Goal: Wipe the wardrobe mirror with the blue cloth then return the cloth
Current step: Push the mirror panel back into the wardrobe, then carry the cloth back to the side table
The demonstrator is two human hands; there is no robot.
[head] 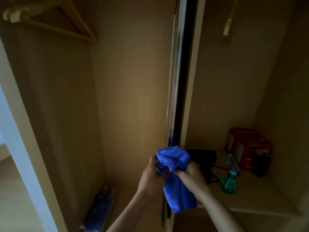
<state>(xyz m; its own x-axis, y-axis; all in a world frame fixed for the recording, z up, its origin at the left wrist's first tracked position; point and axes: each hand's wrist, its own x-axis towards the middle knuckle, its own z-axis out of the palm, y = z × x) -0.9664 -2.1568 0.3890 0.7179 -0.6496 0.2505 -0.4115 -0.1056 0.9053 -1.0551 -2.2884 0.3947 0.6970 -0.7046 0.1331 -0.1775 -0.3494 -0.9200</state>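
Note:
A bright blue cloth hangs bunched between both hands at the lower middle of the head view. My left hand grips its left side and my right hand grips its right side, both shut on the fabric. Its lower end dangles in front of the shelf edge. Behind the cloth runs the narrow metal edge of the wardrobe's sliding door, seen edge-on, so the mirror face is hidden. The wardrobe interior is dim.
On the right shelf stand a green spray bottle, a black hair dryer with cord, and a red box. A wooden hanger hangs top left. A blue packaged item leans in the left compartment.

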